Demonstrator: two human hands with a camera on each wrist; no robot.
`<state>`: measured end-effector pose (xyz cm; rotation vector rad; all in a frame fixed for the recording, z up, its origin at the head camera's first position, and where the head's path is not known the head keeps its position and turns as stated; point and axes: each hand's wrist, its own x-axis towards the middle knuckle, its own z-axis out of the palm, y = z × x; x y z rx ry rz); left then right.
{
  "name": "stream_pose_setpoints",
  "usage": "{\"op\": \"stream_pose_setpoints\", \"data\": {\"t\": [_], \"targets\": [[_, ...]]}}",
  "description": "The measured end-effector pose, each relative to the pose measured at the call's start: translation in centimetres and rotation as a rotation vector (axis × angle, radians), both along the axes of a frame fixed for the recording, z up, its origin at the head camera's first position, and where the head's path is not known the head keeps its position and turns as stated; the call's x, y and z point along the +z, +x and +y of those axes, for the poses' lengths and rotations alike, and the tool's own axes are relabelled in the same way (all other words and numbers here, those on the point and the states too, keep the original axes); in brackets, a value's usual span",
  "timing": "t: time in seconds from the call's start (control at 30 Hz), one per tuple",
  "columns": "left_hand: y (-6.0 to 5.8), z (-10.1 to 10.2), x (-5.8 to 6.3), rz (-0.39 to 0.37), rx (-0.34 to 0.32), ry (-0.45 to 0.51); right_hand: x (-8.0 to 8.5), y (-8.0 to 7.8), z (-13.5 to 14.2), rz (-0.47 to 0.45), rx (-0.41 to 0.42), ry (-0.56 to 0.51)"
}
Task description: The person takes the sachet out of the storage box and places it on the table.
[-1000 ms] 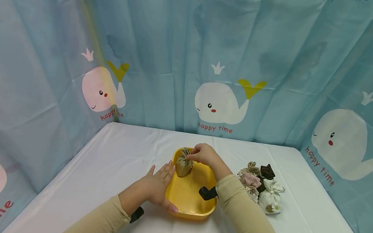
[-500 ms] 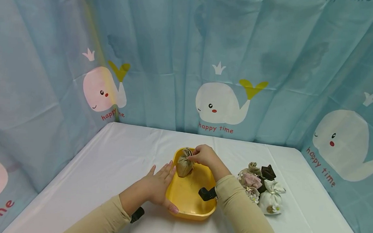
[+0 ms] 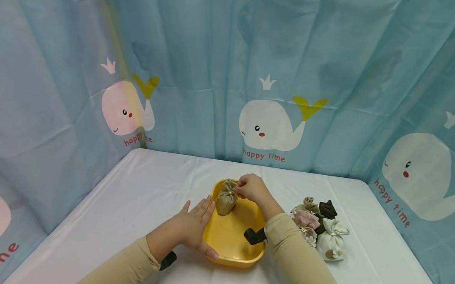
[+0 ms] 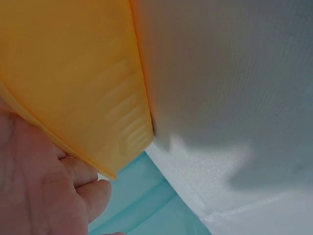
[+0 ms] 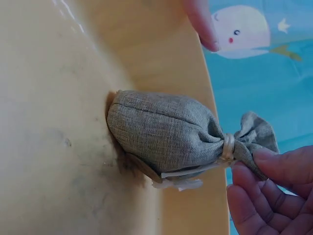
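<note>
An olive-beige drawstring pouch (image 3: 226,203) stands in the far left corner of a yellow plastic tray (image 3: 231,245). My right hand (image 3: 253,189) pinches the gathered cloth at its neck between thumb and fingers. Seen from the right wrist, the pouch (image 5: 161,132) has a tied cord round the neck and a pale strip and flat round piece on one side; its base meets the tray floor. My left hand (image 3: 194,227) lies spread along the tray's left side, fingertips at the rim. In the left wrist view, its fingers (image 4: 80,174) touch the outer edge of the tray (image 4: 73,83).
To the right of the tray is a cluster of small pouches: a white one (image 3: 331,242) with a flower, a pink one (image 3: 308,220), a dark brown one (image 3: 327,210) and others. A white cloth (image 3: 152,185) covers the table. Blue whale-print curtains (image 3: 200,72) hang behind.
The pouch has turned a little, its neck shifting slightly right, and its tie now shows. My right hand keeps its pinch with small finger movements. My left hand stays put.
</note>
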<state>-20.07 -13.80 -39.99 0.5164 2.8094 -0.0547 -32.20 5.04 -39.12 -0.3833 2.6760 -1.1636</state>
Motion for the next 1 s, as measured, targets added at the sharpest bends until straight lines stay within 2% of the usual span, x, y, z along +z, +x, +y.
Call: {"op": "stream_pose_setpoints", "data": {"t": [0.23, 0.63, 1.0], "targets": [[0.0, 0.0, 0.0, -0.004, 0.0, 0.007, 0.4, 0.2, 0.5, -0.001, 0.042, -0.018], [0.0, 0.0, 0.1, 0.0, -0.002, 0.013, 1.3, 0.3, 1.8, 0.029, 0.043, 0.009], [0.4, 0.1, 0.4, 0.008, -0.002, 0.022, 3.4, 0.9, 3.4, 0.067, 0.038, -0.027]]}}
